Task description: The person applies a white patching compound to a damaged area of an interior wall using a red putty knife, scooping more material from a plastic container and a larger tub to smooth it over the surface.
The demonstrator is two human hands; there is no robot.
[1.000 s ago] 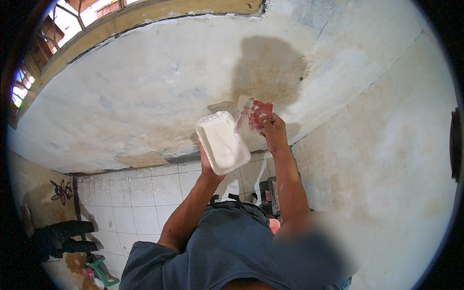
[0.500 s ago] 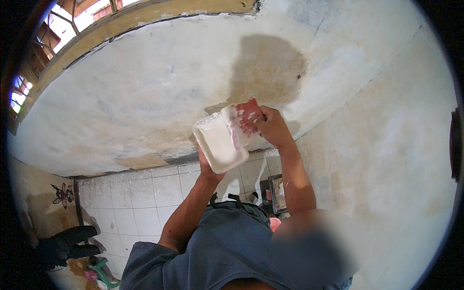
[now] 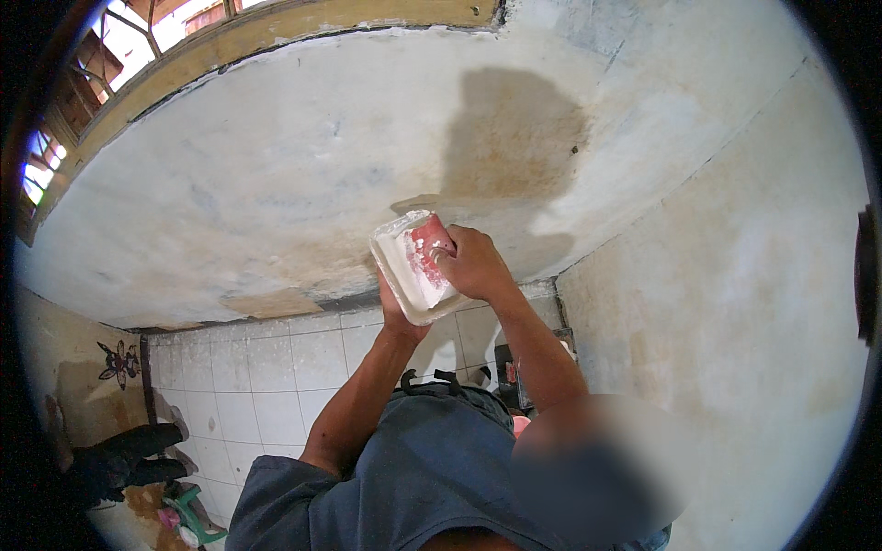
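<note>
My left hand (image 3: 399, 314) is closed around the near left side of a shallow white tray (image 3: 424, 318), holding it up in front of the wall. White paste (image 3: 397, 255) coats the inside of the tray. In my right hand (image 3: 478, 266) is a flat red putty spreader (image 3: 426, 246) smeared with white. Its blade lies over the tray and its lower edge reaches down to the paste. The fingers of my left hand under the tray are hidden.
A patchy white wall (image 3: 303, 138) rises ahead, with a brownish stain in my shadow. Another wall (image 3: 707, 303) stands at the right. A yellow window frame (image 3: 303, 37) is at the upper left. White floor tiles (image 3: 276, 367) lie below; dark clothing (image 3: 133, 459) hangs at the lower left.
My right hand has moved left and slightly down, bringing the spreader from over the tray's far right edge into the tray. The tray has barely moved.
</note>
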